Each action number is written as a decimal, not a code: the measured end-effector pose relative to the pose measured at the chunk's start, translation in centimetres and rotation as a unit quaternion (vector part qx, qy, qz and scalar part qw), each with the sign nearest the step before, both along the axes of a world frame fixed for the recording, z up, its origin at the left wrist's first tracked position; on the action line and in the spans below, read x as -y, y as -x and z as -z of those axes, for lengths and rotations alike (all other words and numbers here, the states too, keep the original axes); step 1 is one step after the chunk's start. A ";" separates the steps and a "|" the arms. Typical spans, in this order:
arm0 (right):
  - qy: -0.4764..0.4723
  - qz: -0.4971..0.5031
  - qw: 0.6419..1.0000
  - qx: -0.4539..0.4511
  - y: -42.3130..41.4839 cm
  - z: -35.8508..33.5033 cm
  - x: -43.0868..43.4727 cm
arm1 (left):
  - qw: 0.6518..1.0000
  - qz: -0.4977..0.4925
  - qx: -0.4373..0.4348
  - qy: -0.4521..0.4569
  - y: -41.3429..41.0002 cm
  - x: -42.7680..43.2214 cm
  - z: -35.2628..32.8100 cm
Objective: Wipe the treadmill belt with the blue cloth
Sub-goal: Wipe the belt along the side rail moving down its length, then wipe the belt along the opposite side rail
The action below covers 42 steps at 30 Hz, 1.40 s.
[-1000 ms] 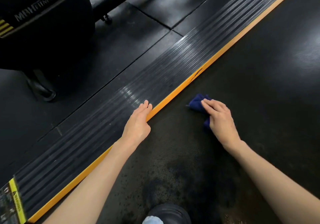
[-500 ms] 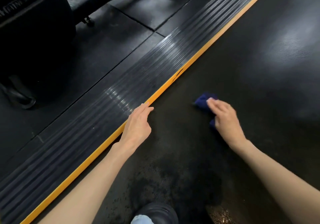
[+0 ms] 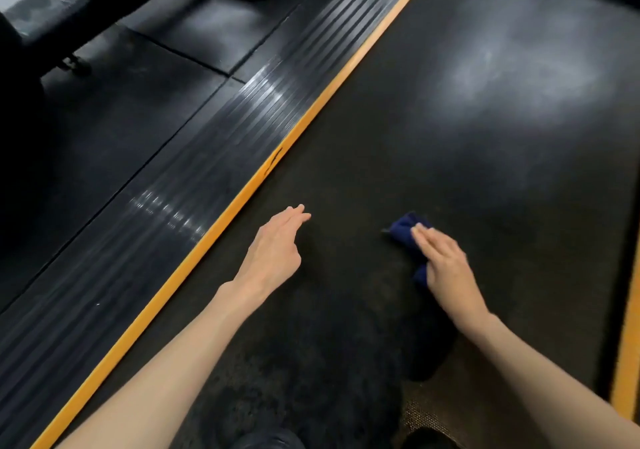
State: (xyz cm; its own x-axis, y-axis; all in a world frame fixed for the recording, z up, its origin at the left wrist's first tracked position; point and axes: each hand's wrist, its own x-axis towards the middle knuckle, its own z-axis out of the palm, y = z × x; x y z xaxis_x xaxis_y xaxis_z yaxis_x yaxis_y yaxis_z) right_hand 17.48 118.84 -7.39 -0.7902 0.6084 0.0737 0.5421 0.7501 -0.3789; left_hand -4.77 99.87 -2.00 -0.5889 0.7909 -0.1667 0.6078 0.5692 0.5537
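The black treadmill belt [image 3: 467, 119] fills the middle and right of the head view. On it lies a small bunched blue cloth [image 3: 405, 228]. My right hand [image 3: 445, 265] lies flat on top of the cloth with straight fingers, pressing it to the belt; most of the cloth is hidden under the hand. My left hand [image 3: 277, 251] is over the belt just right of the orange stripe, fingers straight and together, holding nothing. Whether it touches the belt cannot be told.
An orange stripe [image 3: 311, 116] edges the belt on the left, beside a ribbed black side rail [image 3: 194, 178]. Another orange stripe [image 3: 628, 344] shows at the right edge. Black rubber floor tiles [image 3: 114, 119] and a machine base [image 3: 45, 32] lie far left. Dark shoes [image 3: 273, 438] show at the bottom.
My left hand has left the side rail and orange stripe and moved right onto the belt area. My right hand has slid the cloth rightward across the belt. The view has shifted right.
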 end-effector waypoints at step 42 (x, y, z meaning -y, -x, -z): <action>-0.020 0.321 0.938 0.131 -21.6 -2.2 -5.1 | 0.898 0.348 -0.264 -0.046 -16.4 -18.9 7.2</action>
State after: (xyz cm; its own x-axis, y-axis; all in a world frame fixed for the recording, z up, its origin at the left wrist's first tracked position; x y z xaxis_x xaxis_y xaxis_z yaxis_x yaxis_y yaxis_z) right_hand 39.11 123.95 -5.18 -0.2566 0.9657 -0.0397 0.9572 0.2483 -0.1485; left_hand 11.66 118.78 -9.23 0.0761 0.9943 0.0746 0.9905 -0.0840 0.1092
